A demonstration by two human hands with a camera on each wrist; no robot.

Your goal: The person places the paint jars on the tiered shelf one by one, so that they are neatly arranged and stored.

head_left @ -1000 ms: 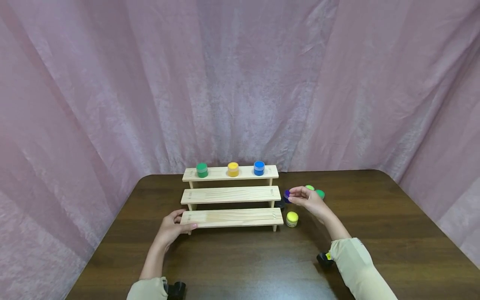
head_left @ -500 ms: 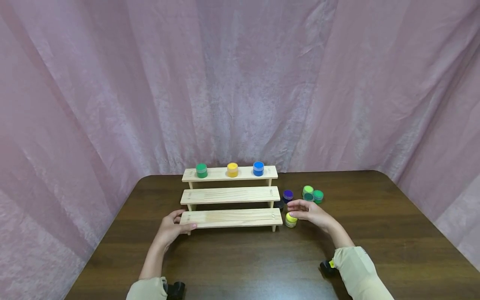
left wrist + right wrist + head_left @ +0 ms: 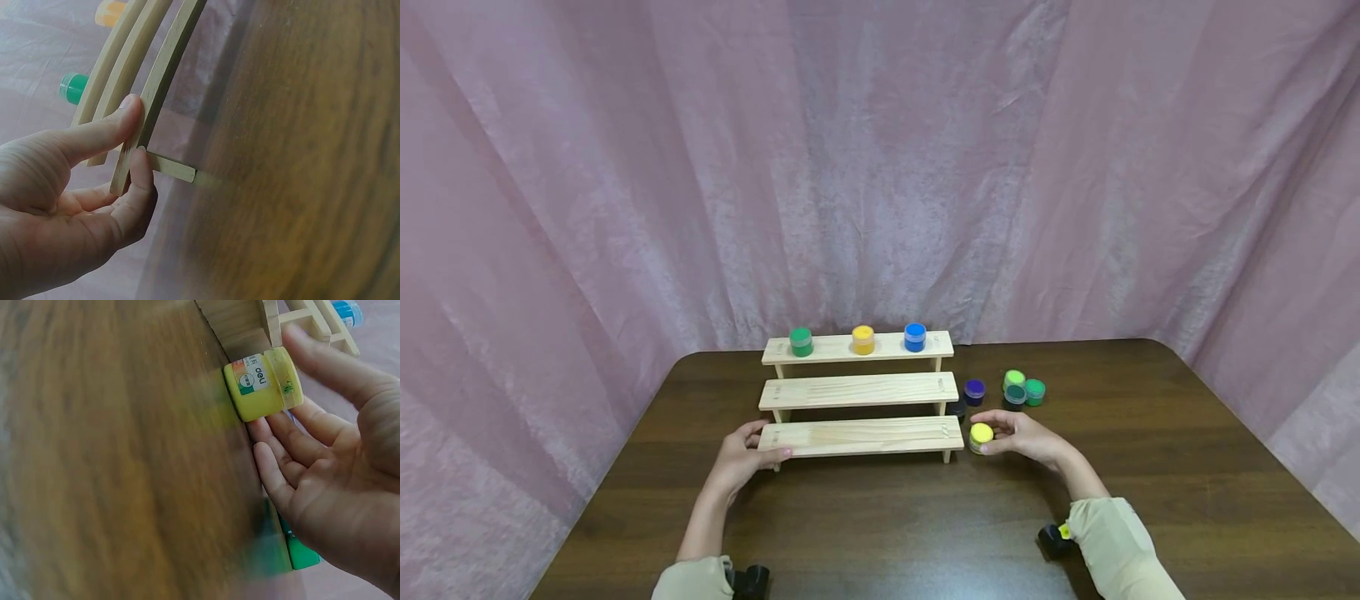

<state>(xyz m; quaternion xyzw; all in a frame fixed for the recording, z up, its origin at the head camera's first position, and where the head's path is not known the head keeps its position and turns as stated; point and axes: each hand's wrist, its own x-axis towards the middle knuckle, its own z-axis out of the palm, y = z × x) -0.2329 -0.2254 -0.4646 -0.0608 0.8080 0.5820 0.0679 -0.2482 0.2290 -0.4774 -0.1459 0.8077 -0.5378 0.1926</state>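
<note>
In the head view my left hand [image 3: 741, 458] grips the left end of the lowest shelf of a three-tier wooden stand [image 3: 857, 435]. The left wrist view shows the thumb on top of that board and fingers beneath it. Beyond the stand's right end, my right hand [image 3: 1026, 437] has its thumb and fingers around a small yellow paint jar [image 3: 981, 437]. This jar stands upright on the table, its label facing the right wrist camera. On the top shelf sit a green jar [image 3: 801, 342], an orange-yellow jar [image 3: 862, 340] and a blue jar [image 3: 914, 337].
Behind the right hand are a purple jar [image 3: 973, 392], a light green jar [image 3: 1014, 380], a dark green jar [image 3: 1015, 397] and a green jar [image 3: 1034, 392]. A black jar [image 3: 957, 408] is partly hidden by the stand. A pink curtain [image 3: 880, 167] hangs behind the brown table [image 3: 880, 533].
My right hand has come away from the purple jar, moved toward me and lowered around the yellow jar. The left hand keeps its hold on the stand.
</note>
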